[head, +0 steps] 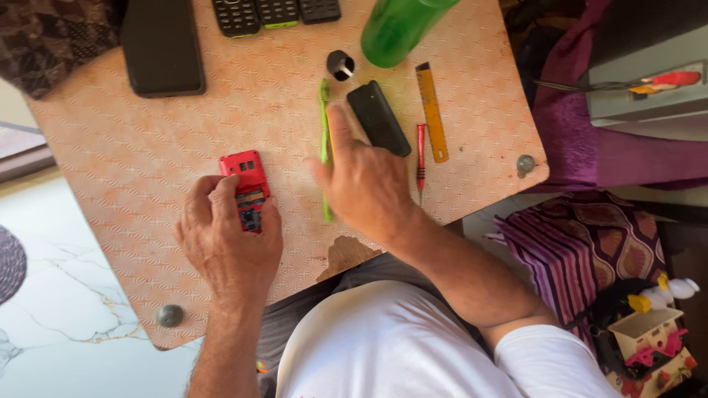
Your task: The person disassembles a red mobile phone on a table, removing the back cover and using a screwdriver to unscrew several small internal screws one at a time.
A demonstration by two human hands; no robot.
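My left hand (227, 237) rests on the orange patterned board (133, 147) and grips a small red phone (246, 177) with its back off, circuit parts showing. My right hand (361, 180) hovers over the board's front edge, fingers spread, index finger stretched toward a black phone cover (378, 118). A green toothbrush (324, 140) lies just under its thumb side; whether the hand touches it is unclear. Right of the hand lie a red screwdriver (420, 151) and a yellow ruler-like tool (431, 110).
A black smartphone (162, 46) lies at the back left, with three keypad phones (274, 13) along the far edge. A green bottle (398, 28) and a small black cap (340, 65) stand behind. Purple cloth and a toy are at the right.
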